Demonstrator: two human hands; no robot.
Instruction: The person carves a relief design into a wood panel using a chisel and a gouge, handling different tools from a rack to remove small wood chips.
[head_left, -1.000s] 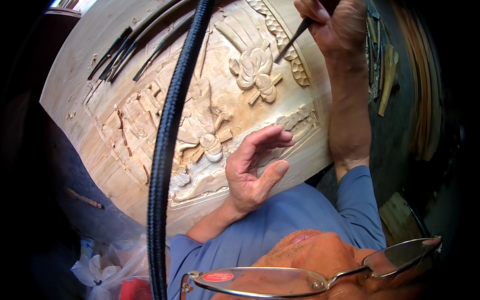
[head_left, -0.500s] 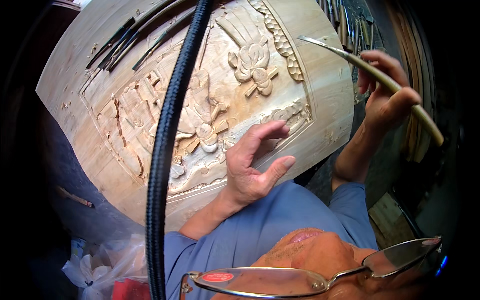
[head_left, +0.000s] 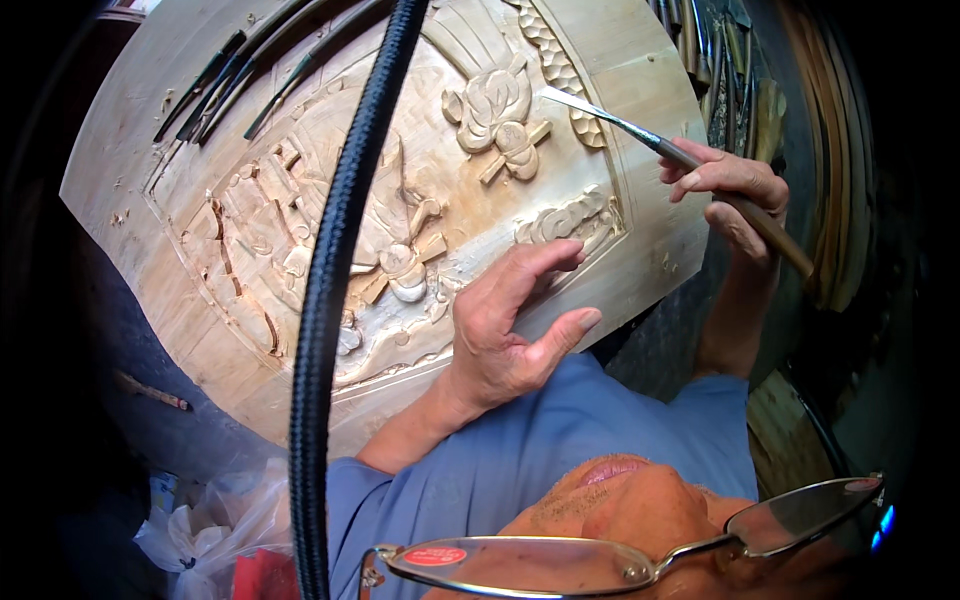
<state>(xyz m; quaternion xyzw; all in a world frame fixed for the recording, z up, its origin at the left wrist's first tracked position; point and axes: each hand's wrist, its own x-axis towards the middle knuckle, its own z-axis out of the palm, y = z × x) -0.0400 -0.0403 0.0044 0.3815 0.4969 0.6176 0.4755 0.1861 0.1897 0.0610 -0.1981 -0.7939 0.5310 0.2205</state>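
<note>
A carving chisel (head_left: 690,160) with a brown handle and slim steel blade is held in my right hand (head_left: 740,195), at the right of the carved wooden panel (head_left: 655,215). Its blade points left over the panel, near the scalloped border. Whether the tip touches wood, I cannot tell. My left hand (head_left: 505,330) lies at the panel's near edge, fingers curved and thumb apart, holding nothing visible. Beyond its fingertips is a carved rocky cluster (head_left: 565,222). Relief figures, including a carved figure (head_left: 500,115) with a round head, stand out from the panel's middle.
Several carving tools (head_left: 235,80) lie on the panel's far left. More tools (head_left: 725,70) stand massed beyond its right edge. A thick black braided cable (head_left: 335,270) crosses the view in front. A plastic bag (head_left: 225,520) sits at the lower left, and a stick (head_left: 150,390) lies nearby.
My right hand has moved down and turned, shifting the chisel's tip left and lower over the panel. The handle looks browner than before. My left hand has hardly moved.
</note>
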